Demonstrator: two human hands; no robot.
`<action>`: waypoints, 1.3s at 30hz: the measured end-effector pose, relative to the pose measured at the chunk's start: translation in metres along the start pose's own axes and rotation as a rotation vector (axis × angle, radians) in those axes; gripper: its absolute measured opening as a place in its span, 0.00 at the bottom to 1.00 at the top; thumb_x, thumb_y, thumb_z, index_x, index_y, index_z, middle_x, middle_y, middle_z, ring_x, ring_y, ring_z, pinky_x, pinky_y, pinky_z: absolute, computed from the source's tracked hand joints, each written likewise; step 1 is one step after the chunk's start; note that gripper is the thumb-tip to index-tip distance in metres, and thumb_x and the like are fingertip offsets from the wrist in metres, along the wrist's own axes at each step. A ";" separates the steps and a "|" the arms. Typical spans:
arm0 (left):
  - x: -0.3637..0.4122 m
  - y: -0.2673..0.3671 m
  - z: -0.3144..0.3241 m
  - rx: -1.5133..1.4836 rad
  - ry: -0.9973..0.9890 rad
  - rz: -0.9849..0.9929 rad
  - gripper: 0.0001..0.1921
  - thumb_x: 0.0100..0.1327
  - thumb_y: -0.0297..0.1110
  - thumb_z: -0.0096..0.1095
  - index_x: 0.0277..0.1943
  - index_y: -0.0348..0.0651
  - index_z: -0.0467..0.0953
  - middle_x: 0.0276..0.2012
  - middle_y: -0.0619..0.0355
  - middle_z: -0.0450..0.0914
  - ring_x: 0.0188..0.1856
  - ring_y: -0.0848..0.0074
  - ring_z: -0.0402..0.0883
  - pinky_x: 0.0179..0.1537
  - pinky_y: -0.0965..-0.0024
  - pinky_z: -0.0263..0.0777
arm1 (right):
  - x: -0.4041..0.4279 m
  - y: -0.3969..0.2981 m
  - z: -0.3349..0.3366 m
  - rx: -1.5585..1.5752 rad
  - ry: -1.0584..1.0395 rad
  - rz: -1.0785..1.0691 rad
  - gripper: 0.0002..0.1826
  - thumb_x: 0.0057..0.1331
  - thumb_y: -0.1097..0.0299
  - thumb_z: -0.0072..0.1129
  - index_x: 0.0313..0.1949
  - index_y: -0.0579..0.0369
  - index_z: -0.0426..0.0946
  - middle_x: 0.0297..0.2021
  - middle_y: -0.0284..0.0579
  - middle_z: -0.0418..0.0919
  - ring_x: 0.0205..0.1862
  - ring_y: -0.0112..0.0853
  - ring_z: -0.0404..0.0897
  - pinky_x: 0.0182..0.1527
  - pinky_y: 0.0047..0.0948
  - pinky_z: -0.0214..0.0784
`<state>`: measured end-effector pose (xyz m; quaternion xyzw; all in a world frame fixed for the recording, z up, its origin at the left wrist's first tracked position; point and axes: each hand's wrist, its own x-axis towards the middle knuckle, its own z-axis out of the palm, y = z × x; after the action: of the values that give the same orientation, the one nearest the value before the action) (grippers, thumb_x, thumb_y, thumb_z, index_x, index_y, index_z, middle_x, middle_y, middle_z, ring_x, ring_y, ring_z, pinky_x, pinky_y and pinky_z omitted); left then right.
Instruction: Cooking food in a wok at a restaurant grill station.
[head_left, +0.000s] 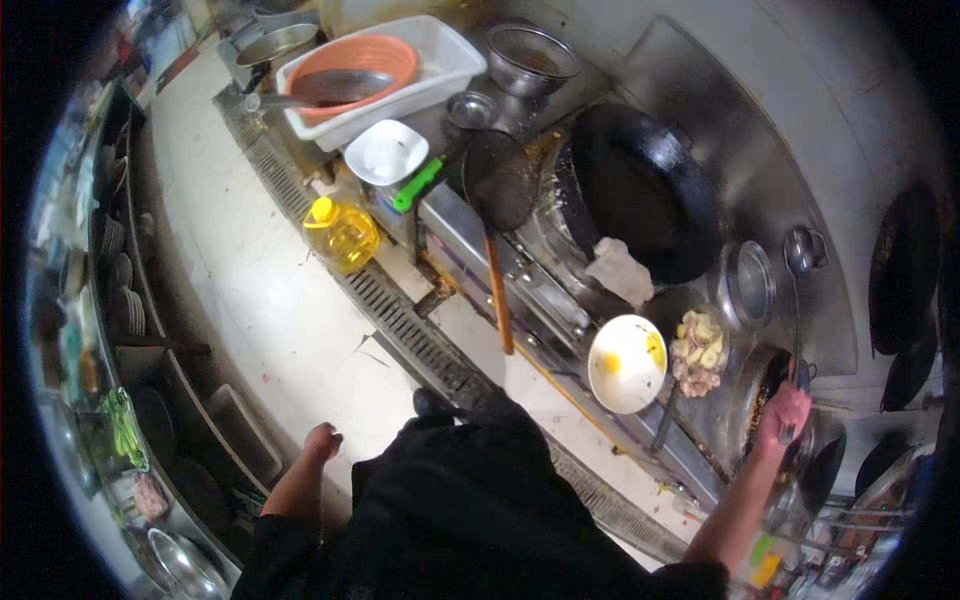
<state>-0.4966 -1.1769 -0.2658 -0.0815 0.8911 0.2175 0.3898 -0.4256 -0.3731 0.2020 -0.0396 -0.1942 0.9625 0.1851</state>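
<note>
My right hand (784, 414) is closed at the right, on the handle of a metal ladle (801, 251) whose bowl points away from me. Beside that hand is a pan (759, 390) with dark contents. Left of it lie a dish of pale sliced pieces and raw meat (699, 349) and a white bowl with yellow residue (628, 365). A large black wok (641, 191) sits on the stove, a pale cloth (620, 271) at its near rim. My left hand (324, 441) hangs over the floor at lower left, fingers curled, with nothing visible in it.
A wooden-handled black strainer or pan (499, 180) juts over the stove edge. An oil jug with a yellow cap (343, 234) stands by the floor grate (397, 315). Farther back are a green-handled tool (418, 184), a white bowl (386, 152) and a white tub (450, 56). Shelves (161, 330) line the left.
</note>
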 end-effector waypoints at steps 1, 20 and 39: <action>0.002 0.000 -0.017 0.132 0.034 0.004 0.18 0.54 0.41 0.56 0.42 0.36 0.75 0.40 0.42 0.78 0.45 0.53 0.77 0.48 0.59 0.70 | 0.017 0.021 0.019 -0.014 0.003 -0.011 0.29 0.67 0.71 0.36 0.66 0.64 0.44 0.25 0.43 0.64 0.15 0.22 0.62 0.15 0.21 0.56; -0.012 -0.030 -0.058 -0.354 0.134 -0.082 0.14 0.57 0.44 0.56 0.40 0.45 0.78 0.37 0.51 0.81 0.40 0.62 0.80 0.42 0.63 0.71 | 0.443 0.414 0.129 -0.759 0.039 0.427 0.38 0.57 0.74 0.48 0.67 0.48 0.46 0.18 0.38 0.67 0.13 0.24 0.65 0.13 0.22 0.58; 0.066 0.045 -0.165 -0.036 0.135 0.093 0.14 0.58 0.37 0.51 0.43 0.45 0.80 0.45 0.53 0.78 0.48 0.65 0.77 0.50 0.65 0.70 | 0.497 0.415 0.053 -1.613 0.223 0.233 0.36 0.55 0.77 0.53 0.65 0.55 0.55 0.20 0.42 0.72 0.12 0.28 0.68 0.14 0.30 0.65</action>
<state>-0.6645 -1.2096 -0.2001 -0.0615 0.9141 0.2455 0.3168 -1.0362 -0.5632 0.0877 -0.2758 -0.8013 0.5306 0.0171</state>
